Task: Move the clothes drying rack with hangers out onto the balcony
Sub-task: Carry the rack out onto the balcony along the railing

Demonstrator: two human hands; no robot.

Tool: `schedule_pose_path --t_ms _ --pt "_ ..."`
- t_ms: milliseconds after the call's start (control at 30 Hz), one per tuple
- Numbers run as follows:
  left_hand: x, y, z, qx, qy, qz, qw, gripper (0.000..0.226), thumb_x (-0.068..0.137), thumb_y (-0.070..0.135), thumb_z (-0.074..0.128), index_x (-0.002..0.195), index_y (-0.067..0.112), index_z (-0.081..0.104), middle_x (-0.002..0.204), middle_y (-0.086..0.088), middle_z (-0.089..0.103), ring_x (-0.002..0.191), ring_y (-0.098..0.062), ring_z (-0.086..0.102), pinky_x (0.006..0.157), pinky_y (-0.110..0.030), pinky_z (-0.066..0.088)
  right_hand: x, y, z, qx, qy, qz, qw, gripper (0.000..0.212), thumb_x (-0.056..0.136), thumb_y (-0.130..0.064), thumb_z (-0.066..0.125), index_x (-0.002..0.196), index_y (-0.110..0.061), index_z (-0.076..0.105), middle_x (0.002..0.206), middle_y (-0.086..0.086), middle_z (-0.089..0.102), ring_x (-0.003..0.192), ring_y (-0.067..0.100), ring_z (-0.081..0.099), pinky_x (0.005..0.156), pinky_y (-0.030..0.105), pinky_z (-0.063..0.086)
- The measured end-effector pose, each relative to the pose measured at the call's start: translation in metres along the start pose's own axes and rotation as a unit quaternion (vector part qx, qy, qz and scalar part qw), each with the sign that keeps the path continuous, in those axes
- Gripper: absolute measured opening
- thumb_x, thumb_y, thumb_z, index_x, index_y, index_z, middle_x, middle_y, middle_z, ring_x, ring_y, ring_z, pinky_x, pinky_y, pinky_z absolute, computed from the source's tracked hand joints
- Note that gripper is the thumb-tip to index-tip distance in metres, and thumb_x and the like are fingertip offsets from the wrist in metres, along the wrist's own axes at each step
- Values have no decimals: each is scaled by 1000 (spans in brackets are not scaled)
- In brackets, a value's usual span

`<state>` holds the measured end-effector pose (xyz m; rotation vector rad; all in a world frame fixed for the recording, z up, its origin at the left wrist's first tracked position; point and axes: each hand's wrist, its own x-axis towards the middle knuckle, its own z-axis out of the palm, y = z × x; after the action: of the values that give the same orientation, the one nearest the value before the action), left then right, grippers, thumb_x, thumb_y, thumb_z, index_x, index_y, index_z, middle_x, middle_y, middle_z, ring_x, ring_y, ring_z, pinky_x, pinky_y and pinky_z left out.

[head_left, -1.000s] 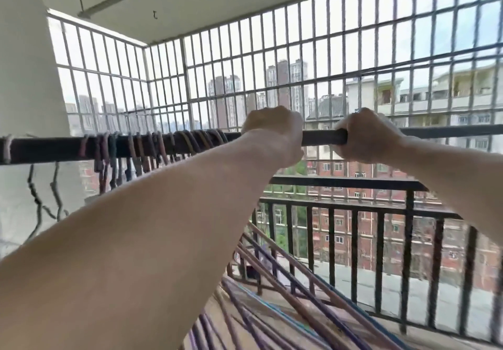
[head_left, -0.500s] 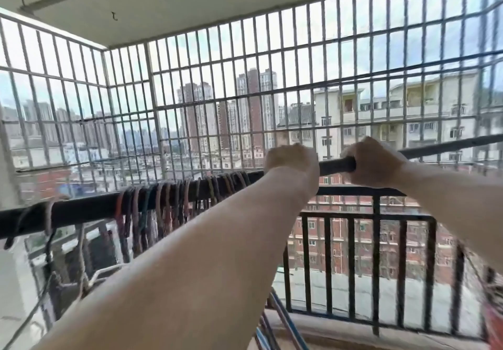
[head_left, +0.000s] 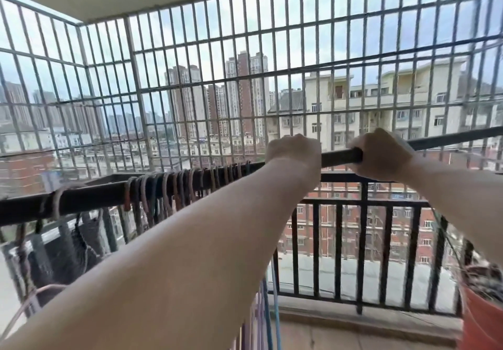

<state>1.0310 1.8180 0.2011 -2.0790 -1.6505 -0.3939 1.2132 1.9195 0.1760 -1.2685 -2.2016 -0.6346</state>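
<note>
While both hands are clamped on the rack's top bar [head_left: 341,156], the carry looks nearly done, judged from the setting. The left hand [head_left: 294,155] is closed in a full fist around the bar; the right hand [head_left: 381,156] is closed around it just beside, with a short bare stretch of bar between them. The bar is held at chest height, tilted, dropping away to the left of the left hand and rising past the right hand. The hangers [head_left: 174,189] are bunched on the bar left of the left hand, hooks touching one another, bodies dangling below. The rack's lower frame cannot be made out; only coloured rods [head_left: 268,319] are seen below the left forearm.

The balcony railing [head_left: 362,202] is near, beyond the hands, with the security grille [head_left: 236,77] above and around it. An orange pot [head_left: 481,319] is sited below the right forearm, by the railing.

Done, by judgement: rack is already out on the balcony. Left: setting it down and releasing. Whether the feet are on the floor cannot be told. Risk: pot may be clipped on lowering.
</note>
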Motion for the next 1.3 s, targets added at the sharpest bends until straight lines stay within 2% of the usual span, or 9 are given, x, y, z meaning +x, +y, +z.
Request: schedule_pose_path --t_ms 100,233,400,567,800,933,1033,1167,1300 --pt "-1 5 1 -2 3 9 1000 13 86 3 54 83 14 47 64 -3 53 55 -16 48 53 -30 43 -6 4 -3 1 0 2 1000 43 80 0 60 49 -23 41 40 -7 44 31 3 42 34 17 33" --pt "-6 5 -1 -16 -11 21 1000 6 91 9 54 96 11 54 69 -3 54 58 -15 52 56 -30 47 -10 3 -4 2 -5 23 1000 33 82 0 57 55 -18 49 45 -2 51 35 10 49 35 24 43" --pt "-32 -17 -5 8 -5 21 1000 25 91 4 50 113 13 54 75 -1 57 63 -15 55 67 -32 55 -14 -10 -6 -3 3 66 998 23 84 -3 60 63 -13 57 49 0 56 40 11 54 38 20 39" --pt "-57 -24 -23 48 25 38 998 15 90 9 55 103 17 54 68 2 51 56 -12 46 67 -32 43 -26 -56 -25 -11 31 -9 999 31 84 -9 66 65 -23 45 52 -12 46 42 4 46 42 13 31" --pt "-103 -13 -50 -22 47 29 998 8 89 19 56 85 17 50 68 0 54 58 -13 52 58 -28 51 -56 -131 -62 -13 56 -63 996 24 81 -9 63 62 -21 56 48 -14 40 39 4 42 40 9 22" --pt "-131 -19 -66 -21 26 36 999 12 93 26 52 90 15 53 70 0 56 59 -12 54 53 -24 46 -67 -159 -76 -99 9 -33 995 17 92 -12 56 78 -11 66 50 -8 49 41 7 49 40 17 45" --pt "-151 -38 -73 -23 16 30 999 31 92 46 50 97 17 54 72 1 58 58 -11 57 48 -23 43 -72 -180 -86 -81 5 -37 996 16 95 -18 56 85 -15 68 61 -3 67 44 9 57 39 15 46" --pt "-182 -72 -77 16 2 6 1000 66 83 75 35 103 15 57 65 4 59 49 -10 55 43 -19 38 -65 -202 -93 -142 -31 -71 987 17 100 -21 45 97 -10 58 72 2 65 55 13 64 51 22 55" --pt "-209 -111 -84 56 0 -27 998 91 73 86 24 124 17 52 52 6 48 41 -9 49 41 -20 34 -61 -207 -95 -145 -30 -68 987 14 101 -25 47 91 -15 52 57 -3 44 42 1 47 34 15 34"
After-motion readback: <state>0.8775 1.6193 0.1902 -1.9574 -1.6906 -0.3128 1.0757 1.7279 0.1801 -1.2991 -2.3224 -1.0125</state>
